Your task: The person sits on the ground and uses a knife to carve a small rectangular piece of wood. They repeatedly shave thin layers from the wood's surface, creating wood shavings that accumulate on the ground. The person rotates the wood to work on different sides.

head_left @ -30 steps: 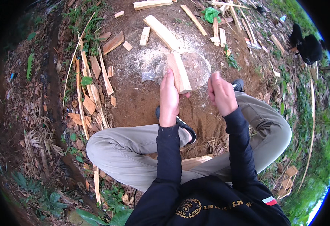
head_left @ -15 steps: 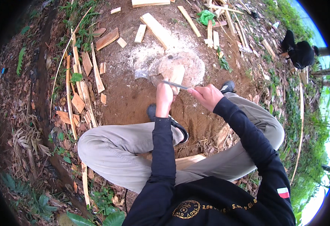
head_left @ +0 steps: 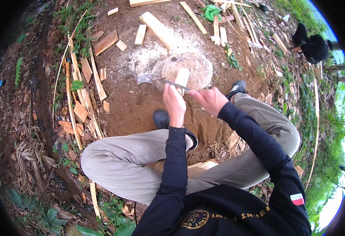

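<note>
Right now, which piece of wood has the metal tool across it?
The short pale block in the left hand, crossed by the metal tool from the right hand; no other wood piece is held.

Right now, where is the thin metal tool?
In the head view, above centre: the metal tool crosses the wood piece, its right end in the right hand.

Pale, smooth-faced wood block (head_left: pixel 183 74) at centre, dull grey metal blade (head_left: pixel 175 84), rough matt round slab (head_left: pixel 201 67), glossy clear plastic piece (head_left: pixel 144 79) at centre left, thin crinkled green plastic bag (head_left: pixel 210 12) upper right, raw wood plank (head_left: pixel 156 29) upper centre, matt grey cloth trousers (head_left: pixel 119 159) and black cloth sleeves (head_left: pixel 175 163) below.
</note>
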